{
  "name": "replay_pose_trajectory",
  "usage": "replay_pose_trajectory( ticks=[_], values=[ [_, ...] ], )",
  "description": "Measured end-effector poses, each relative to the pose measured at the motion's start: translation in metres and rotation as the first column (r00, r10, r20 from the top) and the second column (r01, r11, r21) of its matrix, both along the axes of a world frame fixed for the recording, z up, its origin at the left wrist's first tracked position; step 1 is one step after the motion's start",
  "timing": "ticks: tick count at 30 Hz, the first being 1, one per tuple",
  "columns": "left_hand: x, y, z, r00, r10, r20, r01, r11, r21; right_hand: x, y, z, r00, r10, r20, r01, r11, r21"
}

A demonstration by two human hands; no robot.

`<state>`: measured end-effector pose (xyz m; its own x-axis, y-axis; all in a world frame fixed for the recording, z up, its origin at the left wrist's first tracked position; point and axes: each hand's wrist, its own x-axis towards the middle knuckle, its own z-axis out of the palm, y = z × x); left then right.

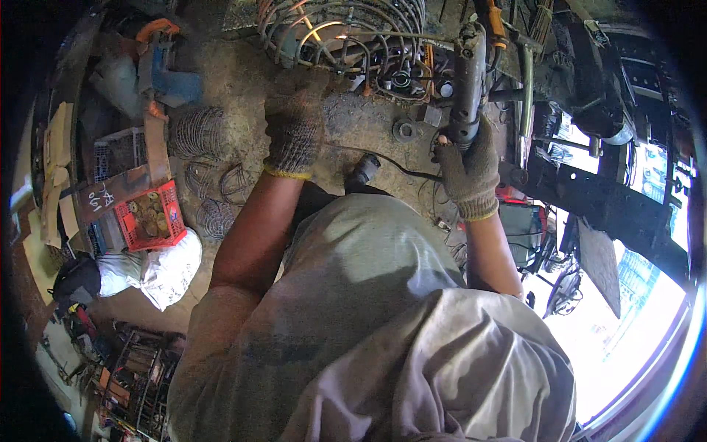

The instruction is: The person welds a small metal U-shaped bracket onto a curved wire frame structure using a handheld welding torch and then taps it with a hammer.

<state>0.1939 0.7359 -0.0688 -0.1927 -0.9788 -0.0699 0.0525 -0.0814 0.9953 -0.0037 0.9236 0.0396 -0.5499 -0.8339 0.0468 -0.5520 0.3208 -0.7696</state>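
Note:
My right hand (471, 173), in a knitted work glove, is closed around the lower end of a thick grey metal tube (469, 85). The tube stands up in front of it, with holes along its side. My left hand (297, 121), gloved too, is closed at the near edge of a round cage of bent metal rods (346, 22). Its fingertips are dark and partly hidden, so what they grip cannot be made out. One spot inside the cage glows orange. Behind and below it sits a greasy metal mechanism (401, 77).
Wire rings (199, 132) lie in stacks on the floor to the left. Further left are a red plastic crate (151, 217) and white sacks (171, 269). A metal washer (405, 131) and a black cable (398, 163) lie between my hands. Dark steel beams (589, 199) stand at right.

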Motion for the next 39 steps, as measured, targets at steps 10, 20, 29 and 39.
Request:
replay_pose_trajectory(
  ticks=[10,20,29,39],
  values=[
    [0.002,0.005,0.013,0.994,-0.019,0.111,0.033,0.992,-0.121,-0.001,-0.011,0.014,0.954,0.199,-0.224,-0.241,0.954,-0.179],
    [-0.006,0.005,0.016,0.986,-0.059,0.154,0.093,0.971,-0.222,0.008,-0.006,0.020,0.914,0.174,-0.367,-0.240,0.960,-0.142],
    [0.005,0.007,0.029,0.913,0.026,0.407,0.173,0.879,-0.445,0.004,0.003,0.011,0.865,0.152,-0.478,-0.247,0.959,-0.141],
    [0.011,0.003,0.031,0.843,0.152,0.516,0.256,0.730,-0.634,0.003,0.002,0.000,0.985,-0.002,-0.171,-0.008,0.998,-0.056]
  ],
)
